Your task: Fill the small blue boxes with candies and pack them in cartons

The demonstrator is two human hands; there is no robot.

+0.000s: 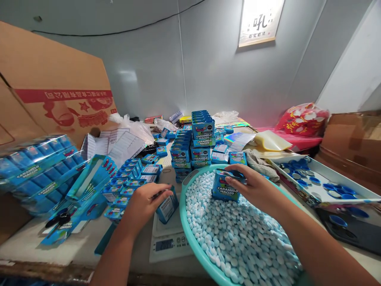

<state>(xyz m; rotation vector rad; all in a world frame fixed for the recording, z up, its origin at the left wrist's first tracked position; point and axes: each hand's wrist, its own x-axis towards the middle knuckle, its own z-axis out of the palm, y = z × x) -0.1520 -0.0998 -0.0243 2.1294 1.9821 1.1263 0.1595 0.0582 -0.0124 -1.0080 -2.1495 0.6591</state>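
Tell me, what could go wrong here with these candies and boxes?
The left hand, holding a blue box at the digital scale, might skew its reading. Candies might scatter from the turquoise basin if the right hand pulls its Caramelo Macizo box out sharply. The stacked boxes behind might topple if bumped.

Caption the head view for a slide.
Left hand holds a box at the scale; right hand holds another box at a basin of candies.
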